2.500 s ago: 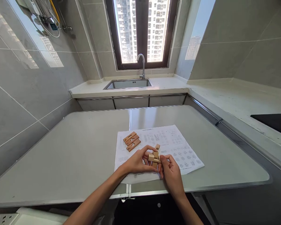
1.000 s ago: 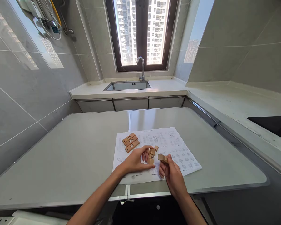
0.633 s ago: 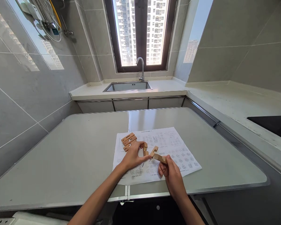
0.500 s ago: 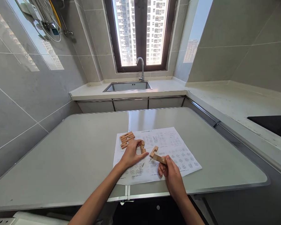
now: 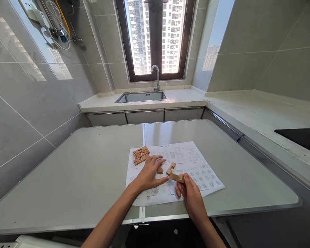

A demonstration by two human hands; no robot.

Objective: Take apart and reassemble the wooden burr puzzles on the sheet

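Note:
A printed instruction sheet [image 5: 193, 162] lies on the grey table [image 5: 93, 172]. At its far left corner sits a stack of notched wooden puzzle bars [image 5: 141, 155]. My left hand [image 5: 150, 174] rests on the sheet with its fingers spread, beside a small wooden piece [image 5: 159, 170] and holding nothing. Pinched in the fingers of my right hand [image 5: 189, 191] is one wooden bar [image 5: 177, 177]. Another notched wooden piece [image 5: 171, 168] lies on the paper just beyond it.
Behind the table runs a white counter with a steel sink [image 5: 141, 96] and a faucet [image 5: 156, 74] under a window. The counter continues along the right wall to a black cooktop [image 5: 302, 137]. Tiled walls close in on the left.
The assembled wooden cluster has come apart. My left hand set its pieces down on the sheet and flattened out. My right hand pulled one bar away and keeps hold of it.

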